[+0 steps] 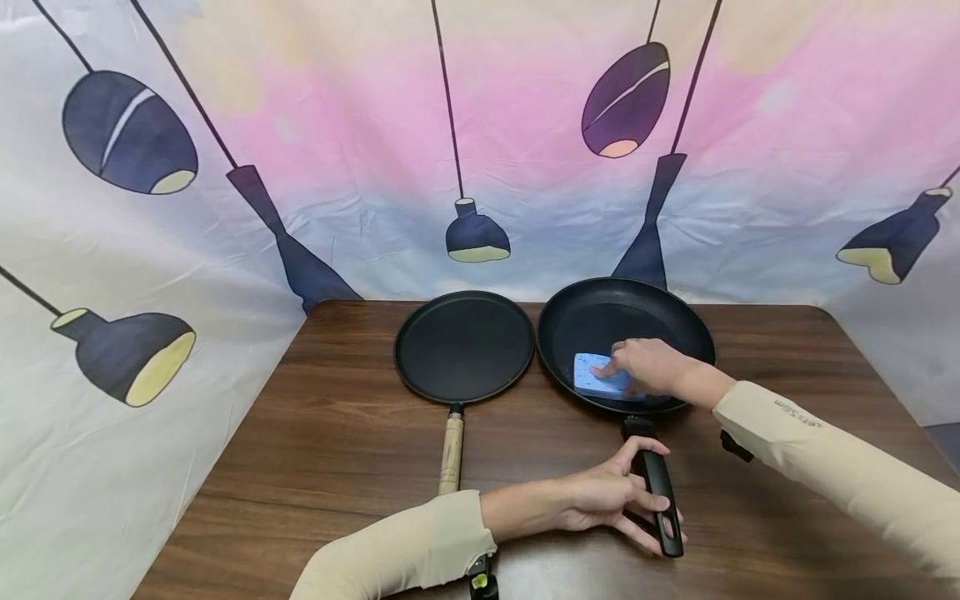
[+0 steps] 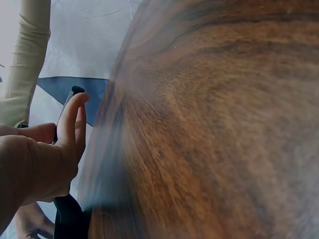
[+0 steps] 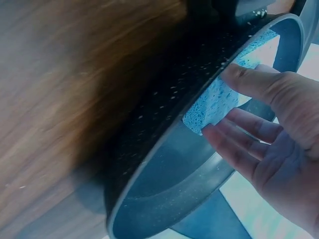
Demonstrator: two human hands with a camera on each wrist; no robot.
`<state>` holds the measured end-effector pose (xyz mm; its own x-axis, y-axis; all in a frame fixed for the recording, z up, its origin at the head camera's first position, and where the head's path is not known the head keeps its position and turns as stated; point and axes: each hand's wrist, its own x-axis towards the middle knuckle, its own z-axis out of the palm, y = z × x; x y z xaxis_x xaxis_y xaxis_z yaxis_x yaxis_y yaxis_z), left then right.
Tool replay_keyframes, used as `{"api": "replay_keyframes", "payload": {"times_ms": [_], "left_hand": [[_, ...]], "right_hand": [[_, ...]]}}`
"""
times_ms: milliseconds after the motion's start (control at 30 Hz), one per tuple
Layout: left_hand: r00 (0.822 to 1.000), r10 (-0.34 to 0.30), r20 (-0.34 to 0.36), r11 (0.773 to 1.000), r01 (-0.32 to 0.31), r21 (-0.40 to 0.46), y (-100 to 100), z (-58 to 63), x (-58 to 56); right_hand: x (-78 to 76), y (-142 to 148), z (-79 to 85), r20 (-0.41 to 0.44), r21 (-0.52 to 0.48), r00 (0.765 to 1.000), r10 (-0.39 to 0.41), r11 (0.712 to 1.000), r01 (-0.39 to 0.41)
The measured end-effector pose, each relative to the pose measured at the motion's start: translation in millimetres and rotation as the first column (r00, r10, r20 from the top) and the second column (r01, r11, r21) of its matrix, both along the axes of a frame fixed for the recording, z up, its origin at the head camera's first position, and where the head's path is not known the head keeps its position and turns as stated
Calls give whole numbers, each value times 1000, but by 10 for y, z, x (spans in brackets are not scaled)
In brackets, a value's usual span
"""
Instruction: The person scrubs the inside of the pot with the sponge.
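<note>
A black frying pan [image 1: 626, 312] stands on the wooden table, its black handle [image 1: 657, 479] toward the near edge. My left hand [image 1: 603, 497] grips that handle, thumb on one side and fingers around the other; the left wrist view shows the hand [image 2: 42, 162] holding it from the side. Inside the pan, my right hand [image 1: 651, 365] holds a light blue sponge [image 1: 588, 375] against the near part of the pan. In the right wrist view, thumb and fingers pinch the speckled sponge [image 3: 217, 102] near the rim of the pan.
Left of the frying pan lies a flat black crepe pan [image 1: 465, 346], almost touching it. Its wood-coloured handle [image 1: 452, 454] points forward, partly behind the left sleeve [image 1: 405, 542]. A cloth backdrop [image 1: 360, 125] printed with lamps hangs behind the table [image 1: 300, 467].
</note>
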<state>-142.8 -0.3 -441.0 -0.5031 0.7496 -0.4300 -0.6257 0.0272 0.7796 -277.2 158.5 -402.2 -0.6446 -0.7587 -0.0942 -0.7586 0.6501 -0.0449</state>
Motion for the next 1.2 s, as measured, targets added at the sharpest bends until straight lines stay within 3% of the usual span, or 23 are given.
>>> {"api": "replay_keyframes", "payload": {"times_ms": [167, 367, 667, 867, 1033, 1200], "left_hand": [[1000, -10, 1, 1000, 10, 12, -34, -1, 6], [1000, -13, 16, 1000, 13, -4, -40, 18, 11], [1000, -13, 25, 1000, 13, -13, -10, 38, 49], [1000, 2, 15, 1000, -2, -26, -16, 45, 39], [1000, 18, 15, 999, -17, -38, -31, 38, 47], [999, 36, 2, 998, -36, -55, -45, 31, 44]], "right_hand": [[-148, -171, 19, 97, 23, 993, -68, 998, 66], [-476, -319, 27, 264, 9, 949, -170, 985, 174], [-768, -311, 43, 250, 27, 910, -332, 942, 336], [-840, -132, 10, 156, 14, 915, -373, 927, 375], [-840, 65, -21, -30, 95, 919, -394, 914, 395], [-808, 292, -5, -219, 114, 888, -405, 893, 436]]}}
